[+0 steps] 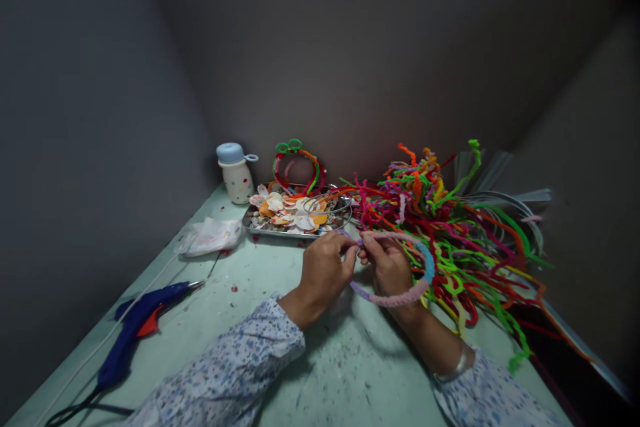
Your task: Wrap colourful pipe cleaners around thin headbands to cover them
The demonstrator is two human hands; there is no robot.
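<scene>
Between my hands is a ring wrapped in fuzzy pipe cleaner (400,299), coloured pink, blue and purple. My left hand (324,268) pinches its purple part near the far side. Close beside it, the fingertips of my right hand (387,265) are closed on the same purple stretch, and the ring loops around that hand's wrist. Just behind my hands, a metal tray (290,232) holds flower-shaped pieces (305,212) and small beads. To the right lies a large heap of colourful pipe cleaners (440,213).
A blue glue gun (133,327) with a red trigger lies at the left, its cable running to the front edge. Behind it are a plastic bag (213,237) and a white bottle (237,180) with a blue lid. Wrapped headbands (320,170) stand at the back of the tray.
</scene>
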